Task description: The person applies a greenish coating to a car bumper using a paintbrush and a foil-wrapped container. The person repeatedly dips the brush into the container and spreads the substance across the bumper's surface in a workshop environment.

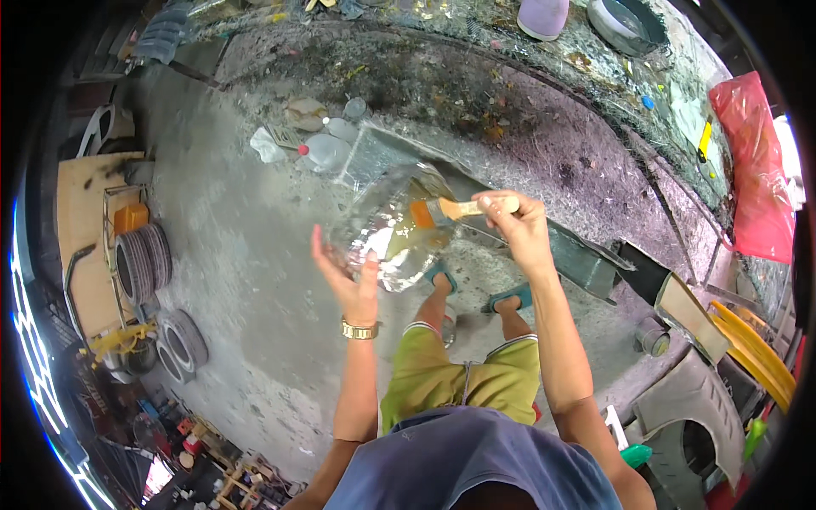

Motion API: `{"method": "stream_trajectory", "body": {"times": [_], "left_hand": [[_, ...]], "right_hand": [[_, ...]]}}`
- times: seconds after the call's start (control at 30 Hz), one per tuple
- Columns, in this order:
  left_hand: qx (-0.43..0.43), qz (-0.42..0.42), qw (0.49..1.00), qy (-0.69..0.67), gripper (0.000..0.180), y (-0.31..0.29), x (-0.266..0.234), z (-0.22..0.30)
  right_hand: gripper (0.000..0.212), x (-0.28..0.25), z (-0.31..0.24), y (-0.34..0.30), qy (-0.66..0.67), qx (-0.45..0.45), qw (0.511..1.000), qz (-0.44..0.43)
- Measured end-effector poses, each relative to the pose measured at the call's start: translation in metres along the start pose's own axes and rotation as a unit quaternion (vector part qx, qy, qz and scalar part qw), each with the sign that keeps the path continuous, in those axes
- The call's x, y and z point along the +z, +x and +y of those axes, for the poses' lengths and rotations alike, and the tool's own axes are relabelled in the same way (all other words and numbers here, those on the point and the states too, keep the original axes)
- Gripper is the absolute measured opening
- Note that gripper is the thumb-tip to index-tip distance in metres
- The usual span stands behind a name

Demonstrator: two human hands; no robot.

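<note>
A clear, shiny plastic container [399, 246] with a yellowish tint inside is held out in front of me. My left hand [350, 280], with a gold watch on its wrist, grips its near left side, thumb over the edge; the fingers behind it are partly hidden. In my right hand [520, 228] is a paintbrush [459, 208], pinched by its pale wooden handle. Its orange bristles point left, over the container. Whether they touch the plastic I cannot tell.
A grey metal trough [578, 259] lies beyond my feet. Plastic bottles [326, 151] stand to its left. Across the far side runs a stained workbench [586, 81] with a purple-white container [542, 17] and a round pan [627, 25]. Tyres [143, 262] are at left, a grey car fender [693, 399] at right.
</note>
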State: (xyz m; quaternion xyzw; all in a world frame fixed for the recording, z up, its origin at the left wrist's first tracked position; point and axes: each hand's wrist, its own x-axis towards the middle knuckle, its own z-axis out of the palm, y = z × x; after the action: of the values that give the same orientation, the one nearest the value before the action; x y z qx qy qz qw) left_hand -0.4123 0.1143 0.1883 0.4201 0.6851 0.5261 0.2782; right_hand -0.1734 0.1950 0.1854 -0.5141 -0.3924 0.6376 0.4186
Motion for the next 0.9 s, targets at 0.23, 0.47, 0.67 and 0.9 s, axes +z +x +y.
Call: {"method": "stream_trajectory", "body": {"times": [0.23,0.47,0.67,0.9], "left_hand": [[-0.022,0.106,0.994,-0.008,0.077,0.088,-0.039,0.001],[-0.033,0.143,0.987,-0.065,0.052,0.117,-0.053,-0.016],[-0.081,0.144,0.981,-0.105,0.047,0.116,-0.047,-0.038],[-0.095,0.197,0.969,-0.115,0.045,0.120,-0.044,-0.027]], "right_hand": [[0.021,0.028,0.005,0.044,0.181,-0.008,0.983,0.011],[0.020,0.051,0.111,0.080,0.147,0.064,0.986,-0.033],[0.020,0.065,0.138,0.082,-0.011,0.072,0.995,-0.069],[0.018,0.079,0.084,0.106,-0.241,-0.080,0.952,-0.173]]}}
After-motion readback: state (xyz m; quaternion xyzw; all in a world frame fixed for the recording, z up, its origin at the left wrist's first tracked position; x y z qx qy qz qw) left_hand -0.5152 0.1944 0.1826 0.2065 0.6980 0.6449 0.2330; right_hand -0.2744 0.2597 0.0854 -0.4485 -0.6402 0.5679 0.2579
